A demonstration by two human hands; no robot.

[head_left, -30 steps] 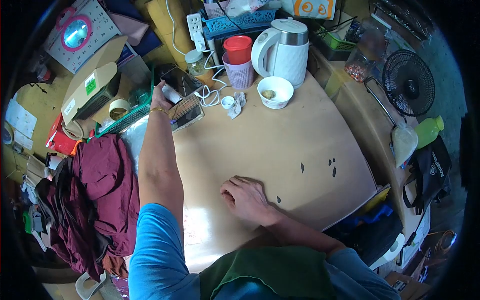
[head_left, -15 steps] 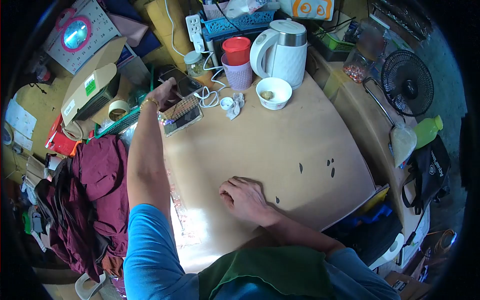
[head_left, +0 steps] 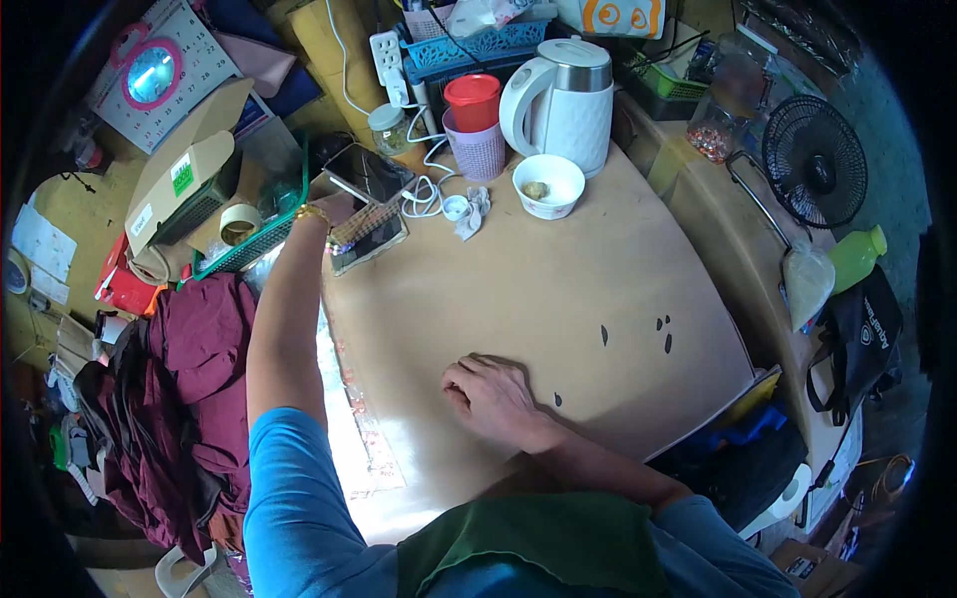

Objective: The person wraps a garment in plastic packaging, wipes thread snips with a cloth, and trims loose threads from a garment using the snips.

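My left hand [head_left: 337,205] reaches down into a small woven basket [head_left: 367,221] at the back left of the table. Its fingers are mostly hidden in shadow there, so I cannot tell what they touch. Against the basket's far side leans a dark, flat, phone-like thing [head_left: 377,171]. A dark flat item [head_left: 371,245] with a pale edge lies at the basket's near side. My right hand [head_left: 488,395] rests on the brown tabletop [head_left: 498,299], fingers curled in, nothing showing in them. Several small dark leaf-shaped pieces [head_left: 604,335] lie to its right.
Along the back stand a white kettle [head_left: 573,110], a white bowl [head_left: 564,199] with a small lump inside, and a purple basket [head_left: 477,151] holding a red-lidded tub. A green basket [head_left: 261,242] sits left, above maroon cloth [head_left: 204,349]. A black fan [head_left: 815,164] stands right.
My left hand has moved slightly down from the top of the phone-like thing into the woven basket. The phone-like thing now shows more fully. My right hand stays put.
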